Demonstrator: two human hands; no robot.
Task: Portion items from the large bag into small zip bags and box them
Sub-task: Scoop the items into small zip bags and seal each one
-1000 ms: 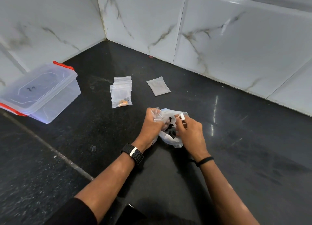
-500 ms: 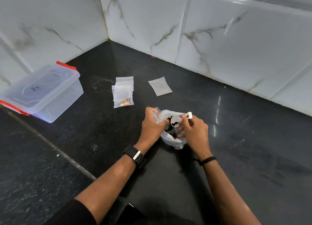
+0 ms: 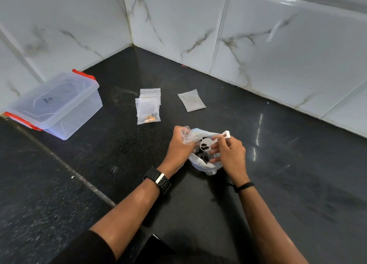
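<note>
Black stone counter runs into the marble-tiled corner, and on it my right hand (image 3: pixel 230 152) has just lifted the white scoop (image 3: pixel 206 144) up out of the large bag (image 3: pixel 206 164), which half a second ago sat lower in the bag's mouth; a few dark pieces now ride in its bowl. My left hand (image 3: pixel 179 144) is pinched on a small zip bag (image 3: pixel 186 135) held just beside the scoop, so I judge tipping the load in comes next. Already-filled bags (image 3: pixel 148 111) lie near the closed box (image 3: pixel 55 103).

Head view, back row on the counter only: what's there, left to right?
Clear lidded box → stack of small zip bags → single flat zip bag.
</note>
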